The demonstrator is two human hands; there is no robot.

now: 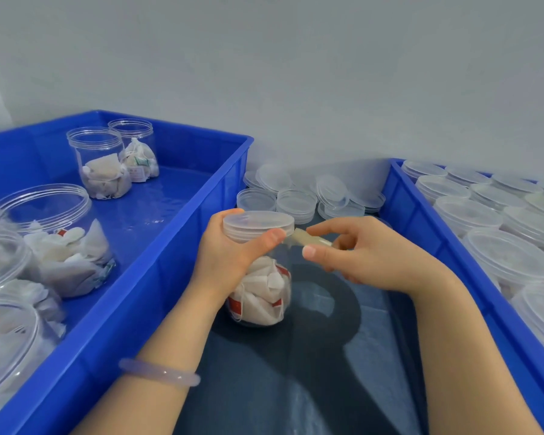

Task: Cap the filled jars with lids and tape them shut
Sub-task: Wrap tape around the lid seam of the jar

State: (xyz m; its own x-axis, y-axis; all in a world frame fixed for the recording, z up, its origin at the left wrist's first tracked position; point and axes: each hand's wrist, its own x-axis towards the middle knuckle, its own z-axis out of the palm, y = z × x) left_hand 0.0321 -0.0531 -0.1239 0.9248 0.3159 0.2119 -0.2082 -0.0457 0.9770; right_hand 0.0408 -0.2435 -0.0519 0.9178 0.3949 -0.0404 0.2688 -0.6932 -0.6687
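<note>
A clear jar (261, 296) filled with white tea bags stands on the dark table between two blue bins. A clear lid (258, 222) sits on its mouth. My left hand (230, 252) grips the jar just under the lid, thumb pressed against the lid's rim. My right hand (358, 249) pinches a strip of clear tape (308, 238) that stretches from the lid's right edge to my fingers. A tape roll is not plainly visible in that hand.
The left blue bin (182, 246) holds several open filled jars (102, 164). The right blue bin (421, 233) is packed with capped jars (509, 262). Loose clear lids (296, 200) lie piled behind the jar, against the grey wall.
</note>
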